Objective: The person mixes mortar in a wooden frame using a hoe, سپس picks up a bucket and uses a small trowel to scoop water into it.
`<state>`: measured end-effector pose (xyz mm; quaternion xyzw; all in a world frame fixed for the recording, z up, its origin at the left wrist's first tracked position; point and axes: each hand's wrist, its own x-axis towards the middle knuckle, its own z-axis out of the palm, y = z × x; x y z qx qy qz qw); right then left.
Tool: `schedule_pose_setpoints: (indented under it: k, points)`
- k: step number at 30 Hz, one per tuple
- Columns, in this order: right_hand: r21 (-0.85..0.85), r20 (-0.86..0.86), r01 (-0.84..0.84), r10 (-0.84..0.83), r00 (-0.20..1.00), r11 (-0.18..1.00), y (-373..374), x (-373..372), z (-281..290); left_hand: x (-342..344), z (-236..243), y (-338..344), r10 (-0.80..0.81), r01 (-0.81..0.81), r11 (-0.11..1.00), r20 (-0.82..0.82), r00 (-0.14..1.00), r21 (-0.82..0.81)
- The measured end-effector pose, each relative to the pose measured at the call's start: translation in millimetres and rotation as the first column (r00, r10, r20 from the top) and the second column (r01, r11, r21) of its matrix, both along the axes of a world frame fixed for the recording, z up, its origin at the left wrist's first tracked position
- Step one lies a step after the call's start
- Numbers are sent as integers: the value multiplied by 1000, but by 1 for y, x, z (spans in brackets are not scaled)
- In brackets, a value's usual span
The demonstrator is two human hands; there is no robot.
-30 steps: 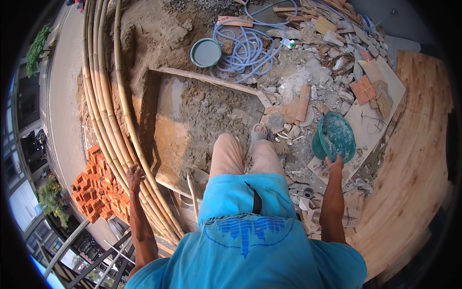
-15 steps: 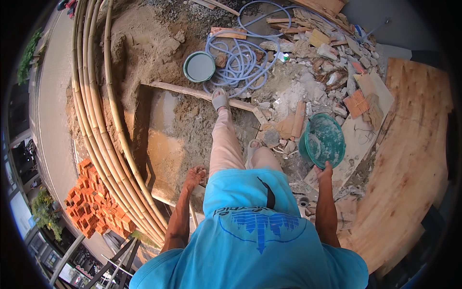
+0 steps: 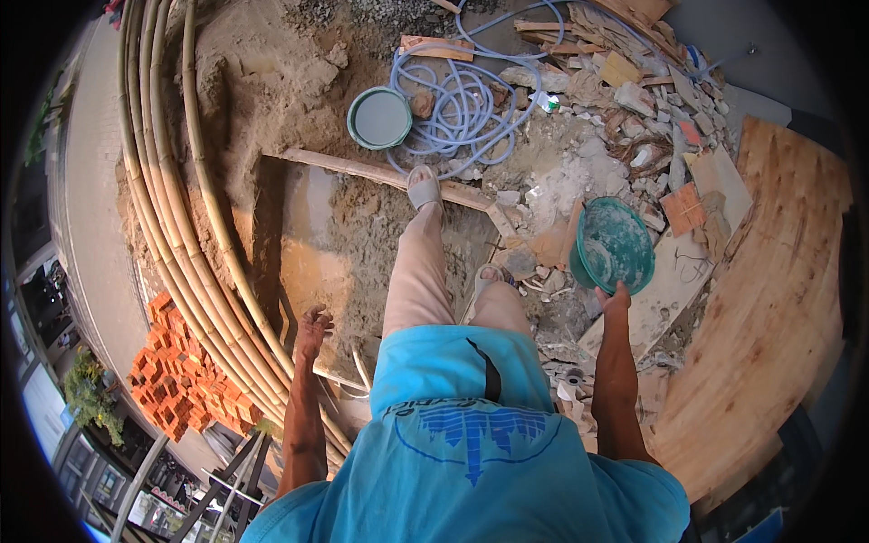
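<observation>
Gripping the near rim of a green plastic bucket (image 3: 593, 253), the right hand (image 3: 614, 299) holds it out to the person's right, its mouth turned toward my camera and its inside smeared with pale residue. On my feed the left hand (image 3: 313, 328) is empty, fingers loosely curled, near long bamboo poles (image 3: 164, 163); I cannot tell whether it touches them. Beyond the held bucket I see broken rubble (image 3: 634, 98), with a plywood sheet (image 3: 760, 299) farther right. Ahead, one sandaled foot (image 3: 424, 188) is at the wooden plank (image 3: 348, 166) edging a muddy pit (image 3: 362, 217). Past the plank, a round tub (image 3: 381, 146) of grey liquid sits beside a coiled blue hose (image 3: 444, 113). Orange bricks (image 3: 181, 371) lie heaped left of the poles.
</observation>
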<state>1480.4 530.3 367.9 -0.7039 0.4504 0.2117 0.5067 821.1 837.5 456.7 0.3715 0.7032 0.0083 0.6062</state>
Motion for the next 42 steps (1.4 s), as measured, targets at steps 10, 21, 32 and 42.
schedule_pose_setpoints:
  k: [10,21,32,42]
  points:
    - [-13,-14,-42,42,999,999,118,-8,22,39,-25,91,11,-11,1000,84,996,6]
    - [75,127,-315,304,944,946,332,52,41,37,-43,183,41,-42,999,60,997,20]
    - [-53,206,-620,616,760,783,478,124,119,53,-52,208,181,-191,981,249,951,19]
    - [-38,205,-502,498,843,864,433,111,73,-56,-2,322,186,-161,963,-99,978,217]
